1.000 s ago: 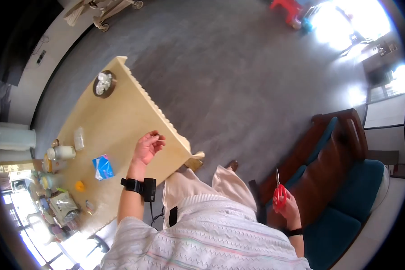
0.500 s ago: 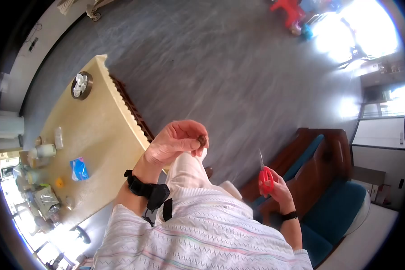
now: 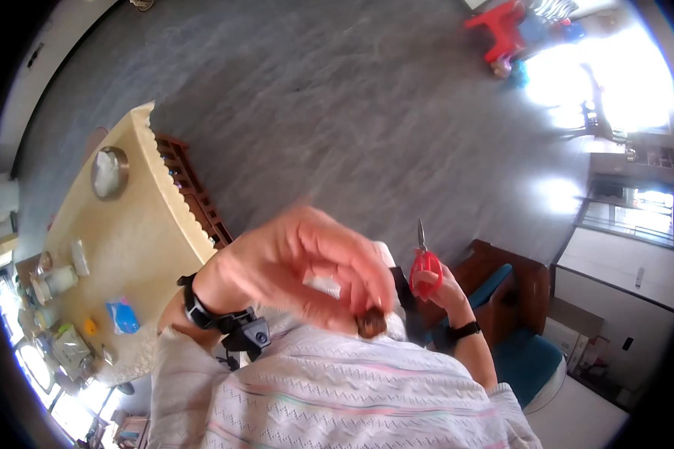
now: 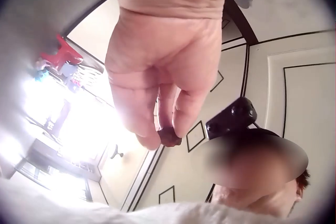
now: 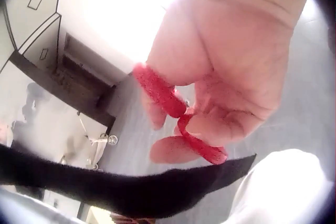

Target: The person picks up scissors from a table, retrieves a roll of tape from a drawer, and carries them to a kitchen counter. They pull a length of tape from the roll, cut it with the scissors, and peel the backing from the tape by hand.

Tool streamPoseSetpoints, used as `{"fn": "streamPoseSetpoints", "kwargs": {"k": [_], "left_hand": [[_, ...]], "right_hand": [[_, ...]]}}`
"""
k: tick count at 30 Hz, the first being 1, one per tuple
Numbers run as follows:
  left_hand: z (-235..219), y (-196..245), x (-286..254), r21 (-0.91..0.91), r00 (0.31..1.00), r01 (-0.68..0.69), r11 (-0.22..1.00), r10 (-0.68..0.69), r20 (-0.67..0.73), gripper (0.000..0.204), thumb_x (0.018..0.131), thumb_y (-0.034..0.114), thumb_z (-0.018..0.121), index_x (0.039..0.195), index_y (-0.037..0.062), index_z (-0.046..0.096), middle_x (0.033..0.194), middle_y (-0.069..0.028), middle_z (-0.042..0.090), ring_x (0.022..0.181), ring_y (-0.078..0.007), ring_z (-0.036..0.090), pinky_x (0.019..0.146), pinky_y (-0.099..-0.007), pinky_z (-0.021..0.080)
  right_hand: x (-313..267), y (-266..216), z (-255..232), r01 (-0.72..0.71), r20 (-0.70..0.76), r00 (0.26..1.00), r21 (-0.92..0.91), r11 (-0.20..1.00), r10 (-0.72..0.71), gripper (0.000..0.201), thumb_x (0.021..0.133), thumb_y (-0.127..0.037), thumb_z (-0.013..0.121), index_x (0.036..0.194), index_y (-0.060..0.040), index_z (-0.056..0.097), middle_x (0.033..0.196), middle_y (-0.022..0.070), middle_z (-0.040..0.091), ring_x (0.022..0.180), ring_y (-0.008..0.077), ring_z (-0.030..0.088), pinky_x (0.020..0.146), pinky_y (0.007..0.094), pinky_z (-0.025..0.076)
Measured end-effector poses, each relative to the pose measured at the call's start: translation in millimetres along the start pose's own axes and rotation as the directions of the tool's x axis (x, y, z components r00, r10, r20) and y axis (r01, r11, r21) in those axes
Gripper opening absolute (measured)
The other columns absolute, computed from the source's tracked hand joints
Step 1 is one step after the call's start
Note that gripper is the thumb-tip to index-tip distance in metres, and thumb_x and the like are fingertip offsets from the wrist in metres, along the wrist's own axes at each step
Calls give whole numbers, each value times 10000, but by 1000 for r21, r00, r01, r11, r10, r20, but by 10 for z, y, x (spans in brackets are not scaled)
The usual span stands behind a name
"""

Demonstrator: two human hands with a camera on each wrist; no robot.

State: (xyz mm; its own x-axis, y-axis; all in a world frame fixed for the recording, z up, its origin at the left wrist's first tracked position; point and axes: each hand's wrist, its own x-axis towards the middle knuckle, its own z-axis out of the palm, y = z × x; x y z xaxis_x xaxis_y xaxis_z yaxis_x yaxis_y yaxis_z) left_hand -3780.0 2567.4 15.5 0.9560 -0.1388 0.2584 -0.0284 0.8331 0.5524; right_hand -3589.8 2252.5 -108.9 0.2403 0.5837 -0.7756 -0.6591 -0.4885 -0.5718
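My left hand (image 3: 299,269) is raised in front of my chest and pinches a small dark brown lump (image 3: 372,322) between thumb and fingertips. In the left wrist view the same lump (image 4: 169,137) shows at the ends of the fingers; its exact kind cannot be told. My right hand (image 3: 447,290), lower and to the right, grips red-handled scissors (image 3: 425,274) with thumb and fingers through the loops. Their metal blades point away from me, held together. The right wrist view shows the red handles (image 5: 202,142) around the fingers, with the blades hidden.
A cream-covered table (image 3: 127,232) on the left bears a round dish (image 3: 109,173) with white contents, a blue packet (image 3: 123,316) and several jars. To the right stands a wooden sofa (image 3: 528,284) with teal cushions. A red stool-like object (image 3: 498,30) is on the far floor.
My left hand has moved from over the table edge to the right and up close to the head camera, with the brown lump. The scissors have come slightly inward; the view has turned rightward.
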Motion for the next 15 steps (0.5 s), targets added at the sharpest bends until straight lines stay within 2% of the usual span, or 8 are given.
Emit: {"fn": "streamPoseSetpoints", "kwargs": {"k": [3, 4, 6, 8, 9, 12, 13, 15], "left_hand": [[-90, 408, 214, -23, 992, 62, 998, -59, 108, 202, 740, -67, 641, 936, -91, 597, 928, -230, 610, 778, -232, 606, 657, -296, 480], [-138, 430, 327, -112, 983, -17, 994, 37, 179, 198, 748, -59, 643, 937, -97, 596, 901, -234, 610, 762, -281, 608, 669, -292, 485], [-217, 647, 475, -27, 978, -40, 999, 45, 205, 210, 760, -5, 661, 937, -98, 598, 903, -237, 600, 771, -303, 605, 657, -303, 490], [-169, 535, 676, -289, 950, -311, 905, 307, -60, 199, 731, 33, 702, 892, -64, 639, 793, -118, 600, 613, -159, 578, 525, -230, 456], [-386, 569, 839, -166, 908, -399, 902, 413, 62, 248, 728, 86, 718, 919, -48, 632, 858, -124, 604, 678, -165, 597, 592, -235, 489], [-947, 892, 1230, -6, 894, -433, 901, 430, 123, 276, 722, 157, 728, 913, -24, 645, 839, -117, 603, 666, -160, 595, 573, -235, 484], [-990, 909, 1328, -85, 898, -438, 895, 431, -92, 293, 710, 208, 731, 893, -8, 654, 822, -114, 602, 661, -167, 598, 563, -237, 482], [-1390, 1072, 1673, -66, 851, -505, 861, 483, -205, 269, 720, 182, 726, 890, -14, 654, 817, -116, 603, 660, -175, 602, 557, -244, 482]], "right_hand": [[504, -363, 10, -5, -19, 1000, -40, 999, 4, 510, 780, -81, 593, 1238, -18, 378, 736, 65, 547, 507, 156, 548, 374, 242, 398], [701, -478, -29, 12, -29, 999, -53, 999, -14, 509, 782, -87, 592, 1239, -19, 378, 713, 59, 545, 504, 151, 546, 374, 243, 395], [1069, -794, 10, -16, -27, 1000, -105, 994, 13, 500, 784, -93, 590, 1231, -16, 381, 691, 51, 547, 500, 141, 542, 370, 237, 391], [1515, -1128, 58, -61, 37, 997, -169, 984, 68, 501, 783, -91, 591, 1233, -14, 382, 685, 55, 555, 496, 134, 548, 367, 229, 393], [1686, -1381, 167, -85, 78, 992, -217, 972, 104, 499, 788, -86, 582, 1241, -18, 383, 683, 53, 557, 496, 130, 560, 367, 218, 398], [2461, -1764, 182, -106, 249, 957, -179, 978, 149, 510, 797, -78, 571, 1261, -20, 368, 687, 56, 555, 510, 131, 573, 372, 217, 407], [2732, -1937, 184, -118, 275, 941, -272, 955, 195, 520, 804, -73, 565, 1276, -24, 353, 701, 61, 551, 529, 146, 583, 372, 216, 407], [3266, -2274, 189, -203, 275, 916, -309, 929, 292, 526, 804, -73, 566, 1280, -25, 347, 703, 65, 548, 532, 154, 586, 371, 216, 406]]}}
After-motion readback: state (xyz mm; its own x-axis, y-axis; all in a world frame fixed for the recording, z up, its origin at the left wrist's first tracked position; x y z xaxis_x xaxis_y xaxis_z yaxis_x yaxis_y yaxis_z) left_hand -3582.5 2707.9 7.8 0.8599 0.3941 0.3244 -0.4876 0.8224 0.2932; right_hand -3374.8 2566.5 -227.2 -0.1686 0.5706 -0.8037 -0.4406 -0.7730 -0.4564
